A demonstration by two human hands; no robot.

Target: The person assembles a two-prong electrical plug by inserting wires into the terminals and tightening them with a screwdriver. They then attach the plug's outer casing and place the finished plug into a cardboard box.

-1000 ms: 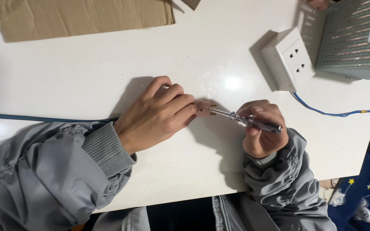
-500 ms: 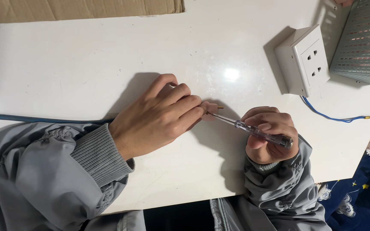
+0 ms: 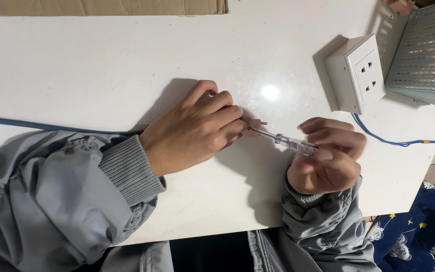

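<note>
while pinching a small brass piece [image 3: 263,122] — left hand [image 3: 192,131], right hand [image 3: 328,161] fingers closed around clear-handled screwdriver [image 3: 290,142]

The table [image 3: 101,65] is white. The wall socket [image 3: 357,73] is white too, with a blue wire [image 3: 388,141]. Both sleeves [image 3: 51,201] are grey. The screwdriver [image 3: 290,143] handle is see-through. The cardboard [image 3: 106,7] is brown. The cloth [image 3: 419,236] is dark blue with yellow stars.
</note>
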